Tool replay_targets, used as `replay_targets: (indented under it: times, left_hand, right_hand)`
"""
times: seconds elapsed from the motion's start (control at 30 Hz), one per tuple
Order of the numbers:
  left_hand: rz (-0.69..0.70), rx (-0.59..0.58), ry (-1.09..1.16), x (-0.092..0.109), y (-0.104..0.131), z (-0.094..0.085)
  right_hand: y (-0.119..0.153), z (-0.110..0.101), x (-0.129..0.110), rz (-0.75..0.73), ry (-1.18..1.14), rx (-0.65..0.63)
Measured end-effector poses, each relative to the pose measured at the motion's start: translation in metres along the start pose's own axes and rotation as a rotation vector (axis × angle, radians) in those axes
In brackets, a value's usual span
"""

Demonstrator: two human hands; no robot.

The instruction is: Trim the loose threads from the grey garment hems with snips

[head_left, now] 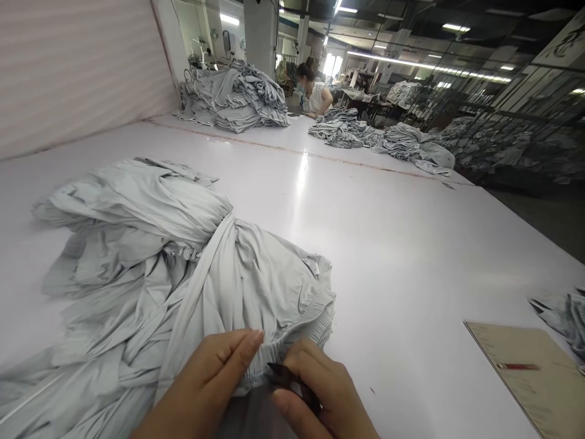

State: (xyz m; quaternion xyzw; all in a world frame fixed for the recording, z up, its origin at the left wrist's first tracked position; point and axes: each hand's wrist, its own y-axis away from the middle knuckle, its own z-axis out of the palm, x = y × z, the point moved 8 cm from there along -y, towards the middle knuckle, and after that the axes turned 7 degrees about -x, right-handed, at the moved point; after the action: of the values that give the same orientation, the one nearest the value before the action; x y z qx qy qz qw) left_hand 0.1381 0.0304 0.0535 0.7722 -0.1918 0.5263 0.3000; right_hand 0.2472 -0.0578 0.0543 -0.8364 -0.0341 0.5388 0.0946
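On the glossy table [402,244], L hand [205,375] pinches the gathered edge [318,312], w/ R hand [331,384] just beside, fingers curled round a dark tool [280,374] (type unclear), tip pointing L.

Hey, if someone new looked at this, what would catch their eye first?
Probably the big heap of pale grey garments spread across the left of the glossy table, gathered tightly at its middle. Next, at the near edge, the left hand on an elasticated hem and the right hand holding a small black tool against it. Farther back, more grey piles line the table's far side.
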Motion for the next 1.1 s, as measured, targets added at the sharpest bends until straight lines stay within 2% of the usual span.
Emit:
replay_targets:
  times: [0.13,0.27,0.4,0.57,0.97,1.03,1.1]
  left_hand:
    - [0.105,-0.178,-0.121,0.011,0.001,0.015]
    - [0.136,-0.177,-0.206,0.013,-0.001,0.015]
    - [0.098,-0.218,-0.154,0.004,-0.001,0.016]
    - [0.081,-0.199,-0.141,0.0,-0.002,0.015]
    - [0.053,-0.179,-0.231,0.006,0.0,0.015]
    - [0.019,-0.192,-0.244,-0.002,0.002,0.01]
    - [0.006,-0.155,-0.312,-0.016,0.001,-0.008]
  right_hand:
    - [0.004,0.004,0.004,0.051,0.12,-0.09]
    - [0.005,0.003,-0.002,-0.031,0.269,-0.049]
    - [0.005,0.003,-0.004,-0.044,0.271,-0.045]
    - [0.006,0.002,-0.005,-0.046,0.318,-0.028]
    - [0.003,0.006,-0.013,-0.103,0.315,-0.018]
    - [0.001,0.001,-0.006,-0.031,0.239,-0.075]
    - [0.001,-0.016,0.012,0.111,0.155,-0.055]
